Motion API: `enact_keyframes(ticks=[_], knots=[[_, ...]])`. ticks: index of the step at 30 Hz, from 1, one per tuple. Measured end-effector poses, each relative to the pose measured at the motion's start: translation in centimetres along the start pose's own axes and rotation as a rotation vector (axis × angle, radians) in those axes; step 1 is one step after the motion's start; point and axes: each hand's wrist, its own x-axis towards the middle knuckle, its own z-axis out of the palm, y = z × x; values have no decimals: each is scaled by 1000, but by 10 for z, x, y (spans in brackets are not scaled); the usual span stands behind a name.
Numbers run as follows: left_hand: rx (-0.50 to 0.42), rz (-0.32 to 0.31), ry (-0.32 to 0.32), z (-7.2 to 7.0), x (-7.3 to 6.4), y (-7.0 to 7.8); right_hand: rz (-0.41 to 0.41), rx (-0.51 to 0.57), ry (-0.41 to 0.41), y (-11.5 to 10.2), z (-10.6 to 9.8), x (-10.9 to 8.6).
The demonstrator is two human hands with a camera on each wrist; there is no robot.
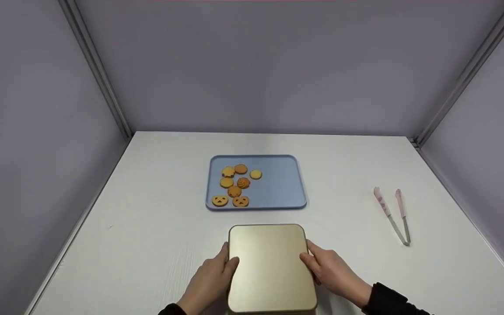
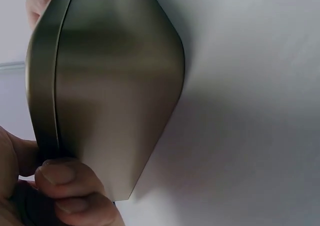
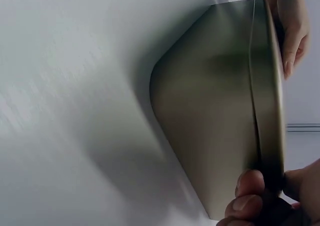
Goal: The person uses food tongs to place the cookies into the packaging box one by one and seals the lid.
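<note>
A gold rectangular tin (image 1: 271, 267) with rounded corners stands at the front of the white table, its lid on. My left hand (image 1: 211, 276) grips its left side, thumb over the top edge. On the opposite side, my right hand (image 1: 333, 271) holds it the same way, thumb on the lid's rim. In the left wrist view, curled fingers (image 2: 75, 186) lie against the tin's wall by the lid seam. The right wrist view shows fingertips (image 3: 247, 203) at the seam as well, with a thin gap line between lid (image 3: 267, 96) and body.
Behind the tin lies a blue tray (image 1: 278, 183) with several cookies (image 1: 243, 183) on its left half. Tongs with pink handles (image 1: 400, 203) rest spread on the table at the right. Grey panels (image 1: 252, 65) enclose the table at the back and sides.
</note>
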Motion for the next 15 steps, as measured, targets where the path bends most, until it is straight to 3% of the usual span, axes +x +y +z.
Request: enact_keyframes(ticks=[7,11,15], knots=[[-81,-90,-2,0,13,-1,65,-78,74,4,0,8],[-65,-128,4,1,19,-1,97,-66,118,5,2,13],[-30,-123,18,3,22,0,123,-72,163,5,3,18]])
